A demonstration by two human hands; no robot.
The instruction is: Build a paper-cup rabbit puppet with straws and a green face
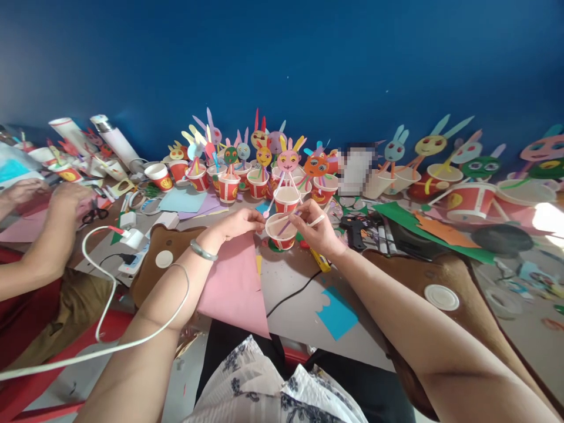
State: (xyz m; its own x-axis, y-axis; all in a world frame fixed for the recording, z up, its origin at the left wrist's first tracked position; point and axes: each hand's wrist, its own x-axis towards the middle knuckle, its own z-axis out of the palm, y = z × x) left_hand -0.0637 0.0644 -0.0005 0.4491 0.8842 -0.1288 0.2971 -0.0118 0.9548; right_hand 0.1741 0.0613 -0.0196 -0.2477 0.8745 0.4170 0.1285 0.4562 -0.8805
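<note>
A red-and-white paper cup [282, 242] stands upright on the table between my hands. My right hand [315, 226] is closed at the cup's right rim, pinching a narrow paper strip [316, 221]. A purple strip [285, 224] slants inside the cup below those fingers. My left hand [240, 225] is closed by the left rim, thumb and fingers together; what they hold, if anything, is too small to tell. Right behind this cup, another cup [287, 205] carries a pink paper face [289, 161] with yellow and pink ears.
Many cups with paper-faced figures line the blue wall. Right of me lie a black glue gun [353, 231], a yellow cutter [320, 260] and green paper [396, 217]. Pink paper [233, 276] lies under my left forearm. A white cable [145, 339] crosses that arm. A co-worker's arms [48, 229] are at left.
</note>
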